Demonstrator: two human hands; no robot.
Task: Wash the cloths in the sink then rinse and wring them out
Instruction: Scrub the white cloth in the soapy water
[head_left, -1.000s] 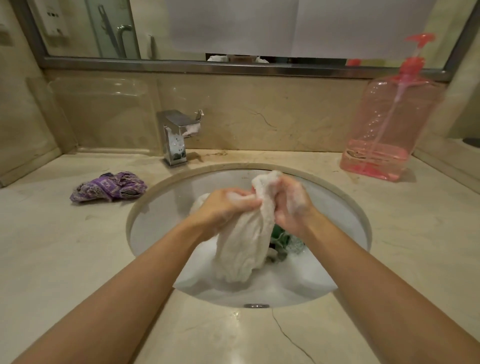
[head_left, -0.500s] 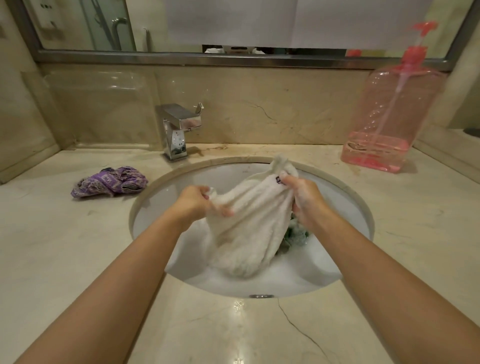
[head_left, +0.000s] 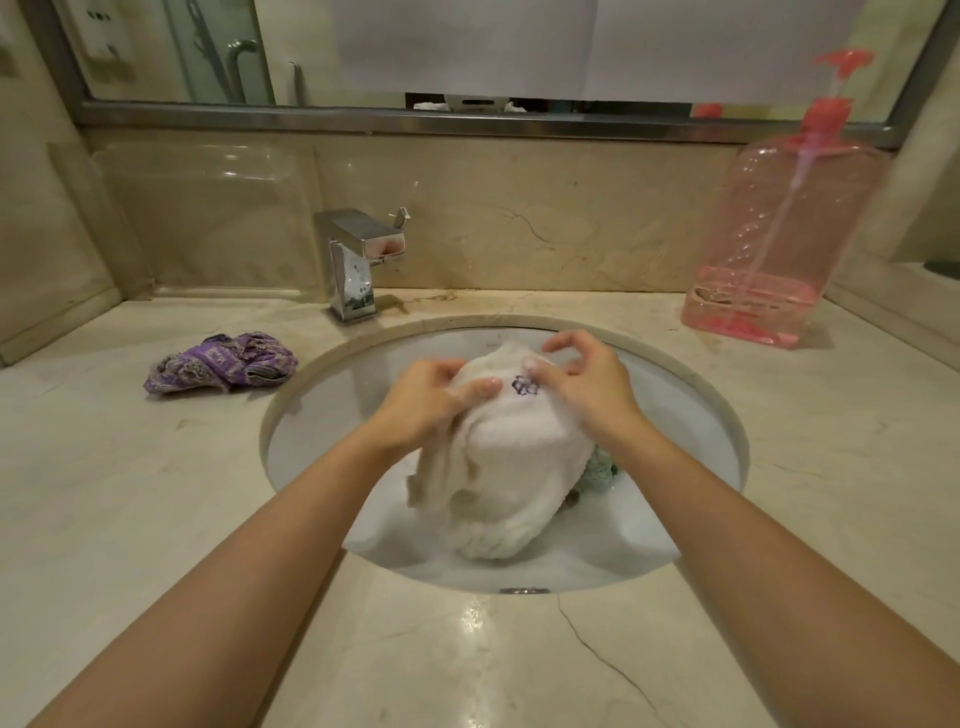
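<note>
Since a moment ago I have spread the white towel (head_left: 511, 457) wider, so its purple embroidered mark (head_left: 525, 386) now faces me; I judge I am hunting for the next patch to scrub, with rinsing and wringing not yet begun. My left hand (head_left: 434, 397) grips the towel's upper left edge, thumb over the top. My right hand (head_left: 584, 376) pinches the top near the mark, other fingers lifted. The towel hangs over the sink (head_left: 691, 410), hiding most of a green cloth (head_left: 597, 470) beneath. A purple cloth (head_left: 223, 361) waits on the counter (head_left: 104, 493). I cannot make out the drain or water level.
</note>
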